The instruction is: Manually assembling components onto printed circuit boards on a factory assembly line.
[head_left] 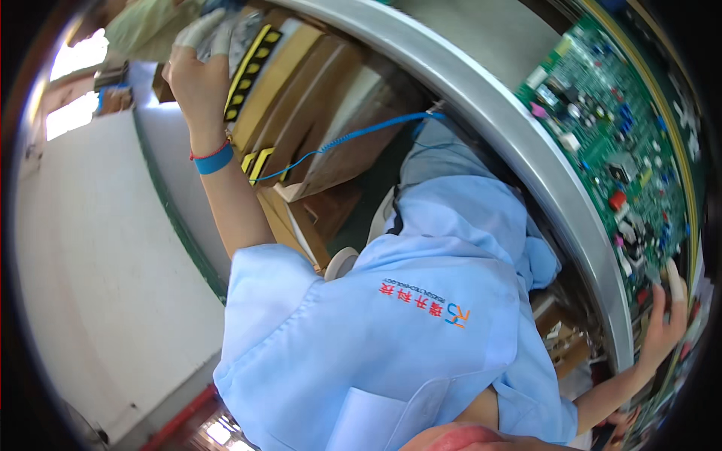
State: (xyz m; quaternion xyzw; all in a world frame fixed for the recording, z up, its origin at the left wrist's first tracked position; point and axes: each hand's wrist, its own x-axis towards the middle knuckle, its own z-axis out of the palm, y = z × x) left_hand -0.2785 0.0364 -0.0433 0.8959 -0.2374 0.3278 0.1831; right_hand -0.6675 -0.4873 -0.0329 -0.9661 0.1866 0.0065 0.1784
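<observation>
My left hand (pixel 197 79) reaches out at the upper left, with pale finger cots on its fingers and a blue band (pixel 213 159) round the wrist. Its fingers stand apart beside crumpled clear plastic (pixel 244 34); no held thing shows. At the far right, my right hand (pixel 662 331) is over the near end of a green circuit board (pixel 602 139) crowded with small parts. Thumb and a cot-covered finger come together there at a small greyish piece, too small to name. From the wrist band a coiled blue cord (pixel 361 134) runs to the bench edge.
A curved silver bench edge (pixel 519 143) lies between my body and the board. Cardboard boxes (pixel 331 98) and a yellow-and-black striped strip (pixel 252 71) stand near my left arm. To the left is a large white panel (pixel 98 240) with a green edge.
</observation>
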